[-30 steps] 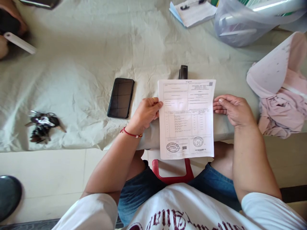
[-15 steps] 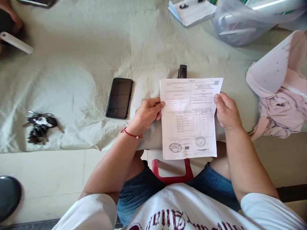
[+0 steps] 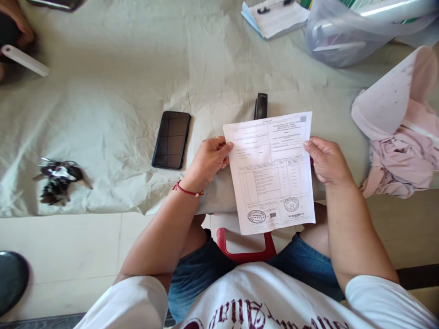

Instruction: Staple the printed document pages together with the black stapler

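A printed white document (image 3: 271, 171) with tables and two round stamps is held up over the near edge of the cloth-covered table (image 3: 137, 91). My left hand (image 3: 209, 160) pinches its left edge, a ring on one finger and a red bracelet at the wrist. My right hand (image 3: 325, 160) grips the right edge with thumb on top. The sheet is tilted slightly anticlockwise. Just behind its top edge lies a small black stapler (image 3: 261, 105), partly hidden by the sheet.
A black phone (image 3: 171, 139) lies left of my left hand. A bunch of keys (image 3: 58, 180) sits far left. Pink papers (image 3: 401, 137) lie at right, a plastic bag (image 3: 360, 27) and clipboard papers (image 3: 274, 16) at the back. Another person's hand (image 3: 13, 27) is top left.
My right hand has moved in and taken hold of the sheet's right edge. The document has since tilted a little and dropped slightly lower.
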`<action>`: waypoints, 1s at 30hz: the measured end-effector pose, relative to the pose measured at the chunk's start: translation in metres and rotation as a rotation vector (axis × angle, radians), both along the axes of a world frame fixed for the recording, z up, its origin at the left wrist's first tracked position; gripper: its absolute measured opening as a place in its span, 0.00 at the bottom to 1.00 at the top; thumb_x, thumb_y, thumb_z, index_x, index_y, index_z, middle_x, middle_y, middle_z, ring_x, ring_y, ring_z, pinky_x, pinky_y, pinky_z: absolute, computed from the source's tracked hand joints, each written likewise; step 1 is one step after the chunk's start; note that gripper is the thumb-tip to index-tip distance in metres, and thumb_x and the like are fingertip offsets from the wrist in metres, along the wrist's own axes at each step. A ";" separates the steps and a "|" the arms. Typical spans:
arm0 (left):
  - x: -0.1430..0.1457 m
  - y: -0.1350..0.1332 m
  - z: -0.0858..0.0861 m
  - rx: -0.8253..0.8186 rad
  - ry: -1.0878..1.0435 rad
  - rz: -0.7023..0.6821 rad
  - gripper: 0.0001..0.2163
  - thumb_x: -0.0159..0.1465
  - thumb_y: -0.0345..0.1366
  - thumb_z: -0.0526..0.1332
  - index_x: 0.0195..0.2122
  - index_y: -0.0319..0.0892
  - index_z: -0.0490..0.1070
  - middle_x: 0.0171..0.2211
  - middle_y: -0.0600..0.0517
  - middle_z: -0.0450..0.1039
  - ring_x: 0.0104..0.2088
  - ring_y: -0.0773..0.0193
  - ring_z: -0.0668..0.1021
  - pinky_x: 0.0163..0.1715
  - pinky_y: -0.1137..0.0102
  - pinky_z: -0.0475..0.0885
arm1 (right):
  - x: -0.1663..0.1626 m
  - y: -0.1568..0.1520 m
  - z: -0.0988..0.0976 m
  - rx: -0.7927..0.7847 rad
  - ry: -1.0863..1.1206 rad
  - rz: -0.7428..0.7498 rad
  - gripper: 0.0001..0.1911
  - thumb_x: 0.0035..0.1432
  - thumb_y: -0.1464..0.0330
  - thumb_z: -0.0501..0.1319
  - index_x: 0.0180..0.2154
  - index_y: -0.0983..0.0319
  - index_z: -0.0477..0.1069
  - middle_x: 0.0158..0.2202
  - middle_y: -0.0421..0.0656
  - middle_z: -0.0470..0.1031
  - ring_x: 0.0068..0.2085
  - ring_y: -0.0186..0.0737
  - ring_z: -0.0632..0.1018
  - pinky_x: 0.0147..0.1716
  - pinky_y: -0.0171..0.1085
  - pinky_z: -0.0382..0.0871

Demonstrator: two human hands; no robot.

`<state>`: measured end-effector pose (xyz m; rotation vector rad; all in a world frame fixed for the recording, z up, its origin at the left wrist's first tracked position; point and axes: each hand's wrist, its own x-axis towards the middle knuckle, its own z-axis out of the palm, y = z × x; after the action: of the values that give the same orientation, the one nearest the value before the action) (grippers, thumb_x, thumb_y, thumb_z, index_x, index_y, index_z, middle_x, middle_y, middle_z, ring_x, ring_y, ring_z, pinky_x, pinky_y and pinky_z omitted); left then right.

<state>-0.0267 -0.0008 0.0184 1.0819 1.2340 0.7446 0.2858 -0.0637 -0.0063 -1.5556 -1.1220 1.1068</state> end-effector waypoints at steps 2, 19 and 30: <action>0.000 0.001 -0.002 0.022 -0.012 0.022 0.12 0.68 0.27 0.63 0.26 0.41 0.69 0.20 0.58 0.64 0.17 0.76 0.63 0.18 0.76 0.53 | 0.002 -0.001 0.000 -0.021 0.003 0.029 0.21 0.60 0.42 0.74 0.40 0.51 0.84 0.40 0.40 0.89 0.48 0.55 0.89 0.49 0.55 0.87; 0.012 -0.001 0.001 -0.143 -0.080 0.049 0.14 0.71 0.24 0.60 0.26 0.41 0.69 0.18 0.59 0.64 0.16 0.76 0.67 0.21 0.78 0.61 | 0.012 -0.006 0.007 -0.035 0.058 0.072 0.19 0.60 0.45 0.76 0.46 0.48 0.86 0.46 0.41 0.90 0.54 0.59 0.88 0.54 0.60 0.86; 0.028 -0.010 -0.004 -0.031 -0.050 -0.130 0.15 0.72 0.27 0.60 0.27 0.43 0.67 0.16 0.58 0.67 0.17 0.73 0.68 0.24 0.75 0.63 | -0.016 -0.003 0.012 0.414 -0.894 -0.065 0.20 0.75 0.61 0.59 0.63 0.53 0.79 0.66 0.52 0.80 0.69 0.60 0.78 0.71 0.64 0.72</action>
<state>0.0016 -0.0104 0.0147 1.1007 1.1183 0.6475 0.2698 -0.0668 0.0058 -1.7461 -1.7200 0.0529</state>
